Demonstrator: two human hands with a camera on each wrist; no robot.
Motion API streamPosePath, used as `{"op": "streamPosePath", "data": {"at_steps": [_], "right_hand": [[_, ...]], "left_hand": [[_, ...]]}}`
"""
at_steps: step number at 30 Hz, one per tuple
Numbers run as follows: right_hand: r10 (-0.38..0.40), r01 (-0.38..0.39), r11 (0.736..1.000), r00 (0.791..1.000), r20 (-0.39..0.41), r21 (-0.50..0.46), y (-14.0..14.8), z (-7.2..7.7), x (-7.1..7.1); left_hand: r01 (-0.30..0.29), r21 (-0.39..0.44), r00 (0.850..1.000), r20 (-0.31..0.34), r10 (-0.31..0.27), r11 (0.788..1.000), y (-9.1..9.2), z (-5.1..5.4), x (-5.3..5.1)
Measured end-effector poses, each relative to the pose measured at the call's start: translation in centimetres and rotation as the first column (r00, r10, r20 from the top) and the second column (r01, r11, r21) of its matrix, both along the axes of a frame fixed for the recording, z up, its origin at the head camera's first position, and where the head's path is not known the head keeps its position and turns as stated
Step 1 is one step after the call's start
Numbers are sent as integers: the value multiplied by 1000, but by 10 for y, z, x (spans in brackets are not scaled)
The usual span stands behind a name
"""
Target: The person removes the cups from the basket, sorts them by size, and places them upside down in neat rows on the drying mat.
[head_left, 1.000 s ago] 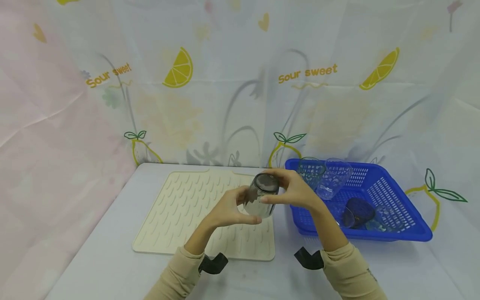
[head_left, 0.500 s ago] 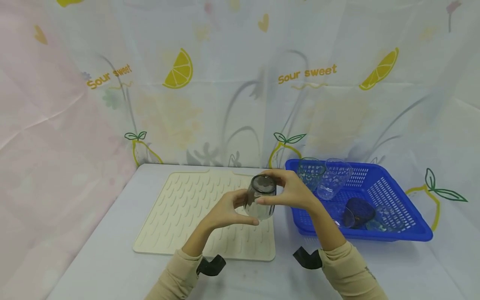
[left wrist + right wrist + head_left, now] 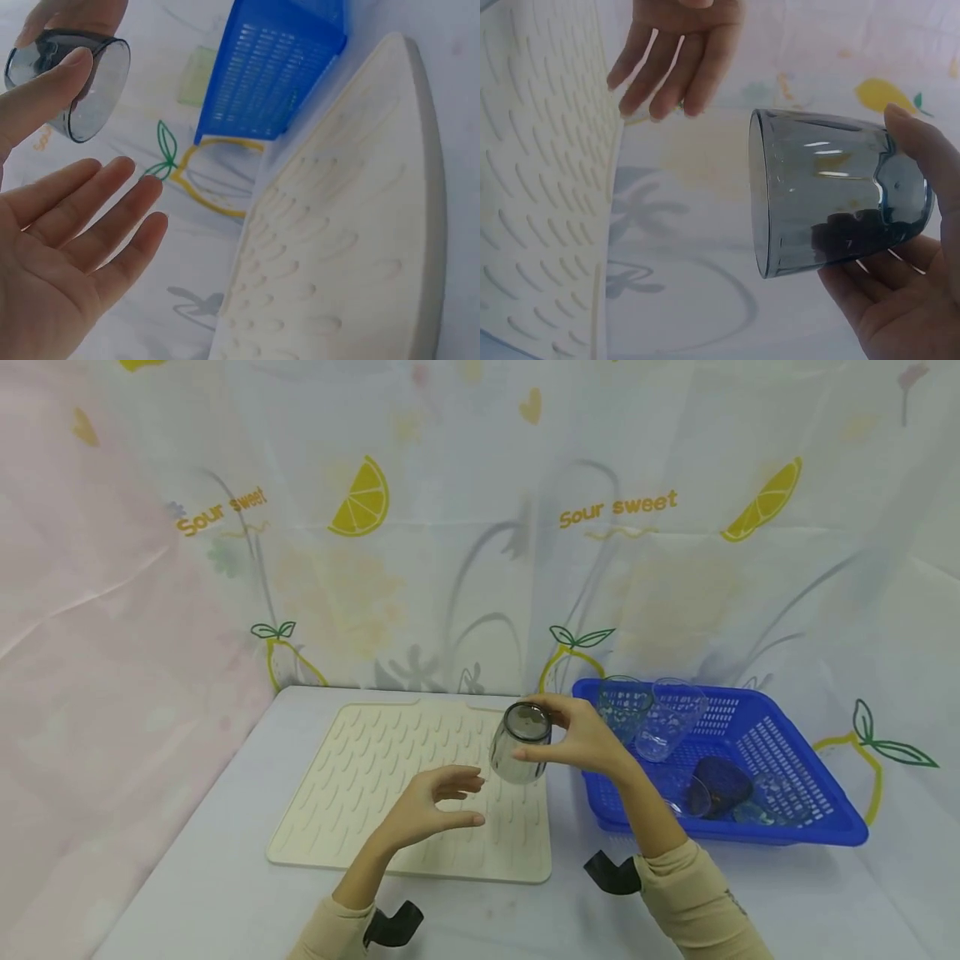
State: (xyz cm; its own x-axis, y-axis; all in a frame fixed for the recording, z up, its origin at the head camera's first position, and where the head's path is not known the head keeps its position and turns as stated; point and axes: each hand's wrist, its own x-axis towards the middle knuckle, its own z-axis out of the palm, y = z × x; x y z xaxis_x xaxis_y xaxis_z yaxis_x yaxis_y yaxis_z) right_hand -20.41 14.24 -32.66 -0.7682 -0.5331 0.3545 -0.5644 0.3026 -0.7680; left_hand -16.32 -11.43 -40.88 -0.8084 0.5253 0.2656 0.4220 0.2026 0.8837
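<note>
My right hand (image 3: 588, 743) grips a smoky grey glass (image 3: 517, 767) near its base, thumb on one side and fingers on the other. The glass is upside down, base up, above the right part of a cream ridged mat (image 3: 375, 777). In the right wrist view the glass (image 3: 825, 187) has its mouth facing left, away from the right hand (image 3: 907, 300). Left of the glass and apart from it is my left hand (image 3: 423, 806), its fingers and thumb spread and holding nothing. In the left wrist view the left hand (image 3: 82, 255) shows its palm.
A blue plastic basket (image 3: 806, 831) stands right of the mat. Inside it, a greenish glass (image 3: 622, 706) and a clear glass (image 3: 671, 718) lean at the back left, with a dark object (image 3: 718, 785) and more clear glassware further forward. A printed curtain (image 3: 450, 568) hangs behind the table.
My left hand has let go of the glass and moved left and down toward me. The right hand keeps its grip, having shifted slightly left with the glass.
</note>
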Motion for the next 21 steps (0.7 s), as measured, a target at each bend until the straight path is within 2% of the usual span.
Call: {"op": "streamPosePath", "data": {"at_steps": [7,12,15,17,21], "right_hand": [[-37,36,999,999,18,17,-1,-2,-2],[-60,59,998,997,37,34,0,-5,-5],[-64,63,997,997,49,38,1,-7,-7],[-69,67,997,996,58,36,1,-9,-8],[-79,77,997,995,68,29,4,-14,-12]], "left_hand": [[-137,-45,990,-54,134,990,-24,-18,14],[-248,-54,967,-68,244,967,-44,-25,26],[-327,-63,943,-92,321,943,-61,-30,33],[-386,-76,919,-119,376,919,-74,-33,38],[-518,-113,851,-171,497,848,-101,-38,50]]}}
